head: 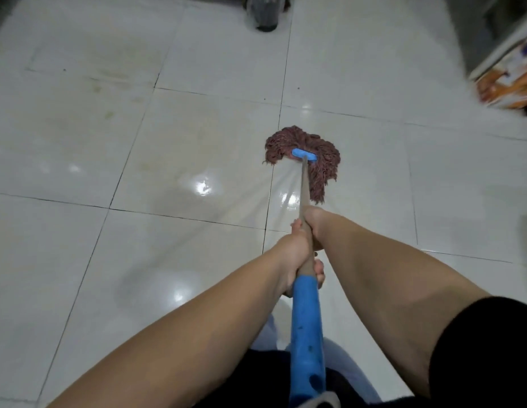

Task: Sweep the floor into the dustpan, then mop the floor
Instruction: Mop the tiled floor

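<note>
A mop with a reddish-brown string head [303, 156] and a blue clamp lies flat on the white tiled floor [138, 160], just right of centre. Its wooden handle [304, 187] runs back toward me and ends in a blue foam sleeve [306, 334]. My right hand [315, 228] grips the wooden part, further down the handle. My left hand [297, 257] grips right behind it, just above the blue sleeve. Wet streaks shine on the tiles around and behind the mop head. No dustpan or broom is in view.
A dark cylindrical object wrapped in clear plastic [263, 13] stands at the far top centre. An orange and white package [509, 81] lies at the right edge beside a pale cabinet or wall. Small dark specks dot the tiles near the grout lines.
</note>
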`<state>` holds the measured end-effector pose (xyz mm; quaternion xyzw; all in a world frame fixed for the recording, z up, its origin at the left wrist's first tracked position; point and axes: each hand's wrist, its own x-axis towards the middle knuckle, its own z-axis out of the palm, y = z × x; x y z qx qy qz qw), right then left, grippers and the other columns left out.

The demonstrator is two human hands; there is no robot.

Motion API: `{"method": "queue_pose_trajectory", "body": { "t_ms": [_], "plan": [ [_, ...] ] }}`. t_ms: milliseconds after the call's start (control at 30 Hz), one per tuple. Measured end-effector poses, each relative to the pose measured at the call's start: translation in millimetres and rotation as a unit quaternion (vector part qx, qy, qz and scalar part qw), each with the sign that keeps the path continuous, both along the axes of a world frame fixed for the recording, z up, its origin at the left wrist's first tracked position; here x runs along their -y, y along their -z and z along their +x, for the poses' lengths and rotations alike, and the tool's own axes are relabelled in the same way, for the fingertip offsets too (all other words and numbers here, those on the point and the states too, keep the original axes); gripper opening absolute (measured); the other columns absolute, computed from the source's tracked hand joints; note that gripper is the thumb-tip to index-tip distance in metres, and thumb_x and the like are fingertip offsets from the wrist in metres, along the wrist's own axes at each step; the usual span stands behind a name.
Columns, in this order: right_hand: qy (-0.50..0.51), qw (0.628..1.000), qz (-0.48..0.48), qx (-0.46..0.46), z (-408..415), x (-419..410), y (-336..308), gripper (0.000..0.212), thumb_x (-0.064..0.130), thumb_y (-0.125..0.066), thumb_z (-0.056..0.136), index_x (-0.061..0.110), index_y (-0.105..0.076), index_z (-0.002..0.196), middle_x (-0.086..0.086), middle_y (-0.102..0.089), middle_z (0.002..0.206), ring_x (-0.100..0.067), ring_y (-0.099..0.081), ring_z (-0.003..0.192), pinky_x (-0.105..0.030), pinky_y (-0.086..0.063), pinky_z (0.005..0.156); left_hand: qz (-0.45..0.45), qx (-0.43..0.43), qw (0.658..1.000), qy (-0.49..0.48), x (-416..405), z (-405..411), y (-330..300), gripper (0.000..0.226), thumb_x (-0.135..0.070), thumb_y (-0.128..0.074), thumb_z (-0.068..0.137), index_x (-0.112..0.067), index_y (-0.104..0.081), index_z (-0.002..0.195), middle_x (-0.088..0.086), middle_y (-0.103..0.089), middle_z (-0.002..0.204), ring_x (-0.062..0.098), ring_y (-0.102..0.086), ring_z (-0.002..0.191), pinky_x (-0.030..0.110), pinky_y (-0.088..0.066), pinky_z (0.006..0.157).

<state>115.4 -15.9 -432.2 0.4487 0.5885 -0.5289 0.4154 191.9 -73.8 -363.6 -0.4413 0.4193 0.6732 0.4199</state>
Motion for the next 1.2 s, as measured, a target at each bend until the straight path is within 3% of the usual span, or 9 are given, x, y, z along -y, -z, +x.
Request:
{"method": "queue_pose_trajectory", "body": {
  "t_ms": [133,300,433,567,700,800,900,1033,1200],
  "plan": [
    [0.042,0.999,-0.031,0.012,-63,-4,-1,0.035,0.026,-0.032,0.099,0.009,-0.041,0.070,-0.001,-0.042,0.054,-0.010,-0.035,0.015,-0.007,-0.031,0.028,-0.008,0.004,1.000,0.014,-2,-64,-1,0.059,-0.064,-0.029,0.091,-0.007,-0.045,0.091,0.004,-0.037,0.051,0.011,-0.035,0.021,0.012,-0.035,0.030],
    [0.047,0.997,-0.043,0.038,-133,5,25,0.033,0.032,-0.029,0.098,0.010,-0.039,0.075,-0.002,-0.045,0.041,-0.014,-0.041,0.030,-0.008,-0.038,0.037,-0.034,0.011,0.999,0.040,13,-129,18,0.064,-0.069,-0.033,0.086,-0.007,-0.043,0.077,0.004,-0.038,0.046,0.011,-0.035,0.022,0.011,-0.036,0.032],
    [0.051,0.995,-0.081,0.039,-189,6,52,0.044,0.035,-0.026,0.099,0.005,-0.041,0.070,-0.006,-0.043,0.027,-0.015,-0.044,0.026,-0.013,-0.042,0.034,-0.053,-0.007,0.998,0.046,18,-180,43,0.060,-0.068,-0.035,0.086,-0.009,-0.042,0.080,0.003,-0.044,0.040,0.011,-0.041,0.026,0.015,-0.041,0.033],
    [0.016,0.992,-0.099,0.077,-256,-18,80,0.065,0.053,-0.027,0.097,-0.001,-0.050,0.068,-0.010,-0.053,0.033,-0.022,-0.053,0.050,-0.023,-0.050,0.037,-0.080,0.010,0.996,0.045,-3,-243,69,0.051,-0.055,-0.034,0.094,-0.008,-0.046,0.082,0.004,-0.057,0.050,0.010,-0.053,0.033,0.015,-0.043,0.034],
    [-0.023,0.995,-0.064,0.074,-327,-60,94,0.062,0.060,-0.026,0.094,0.003,-0.047,0.080,-0.014,-0.061,0.042,-0.021,-0.060,0.041,-0.026,-0.051,0.044,-0.043,0.036,0.998,0.037,-44,-303,82,0.047,-0.054,-0.036,0.093,-0.010,-0.048,0.081,-0.001,-0.049,0.041,0.009,-0.042,0.029,0.013,-0.036,0.034],
    [0.006,0.995,-0.065,0.070,-364,-76,100,0.056,0.055,-0.029,0.096,0.003,-0.043,0.080,-0.016,-0.060,0.043,-0.023,-0.060,0.046,-0.027,-0.054,0.043,-0.047,0.053,0.997,0.022,-68,-338,92,0.049,-0.057,-0.037,0.090,-0.011,-0.048,0.081,0.000,-0.047,0.050,0.010,-0.040,0.032,0.013,-0.036,0.036],
    [0.045,0.994,-0.092,0.038,-375,-76,108,0.049,0.050,-0.033,0.098,0.005,-0.041,0.080,-0.018,-0.059,0.062,-0.022,-0.058,0.050,-0.029,-0.055,0.050,-0.061,0.069,0.995,0.033,-70,-349,99,0.051,-0.059,-0.037,0.089,-0.011,-0.046,0.075,0.000,-0.045,0.044,0.010,-0.039,0.028,0.012,-0.036,0.036],
    [0.116,0.982,-0.149,0.010,-366,-56,114,0.035,0.037,-0.037,0.100,0.009,-0.037,0.080,-0.014,-0.055,0.069,-0.020,-0.057,0.055,-0.028,-0.057,0.049,-0.086,0.066,0.993,0.039,-45,-341,98,0.056,-0.063,-0.036,0.087,-0.012,-0.041,0.065,-0.004,-0.039,0.031,0.008,-0.032,0.022,0.008,-0.030,0.033],
    [0.080,0.988,-0.129,0.005,-339,-44,115,0.035,0.037,-0.038,0.100,0.006,-0.043,0.085,-0.017,-0.058,0.076,-0.023,-0.057,0.062,-0.029,-0.056,0.045,-0.084,0.077,0.992,0.050,-23,-280,83,0.058,-0.067,-0.032,0.087,-0.014,-0.038,0.065,-0.005,-0.037,0.031,0.008,-0.030,0.024,0.008,-0.028,0.035]
  ]
}}
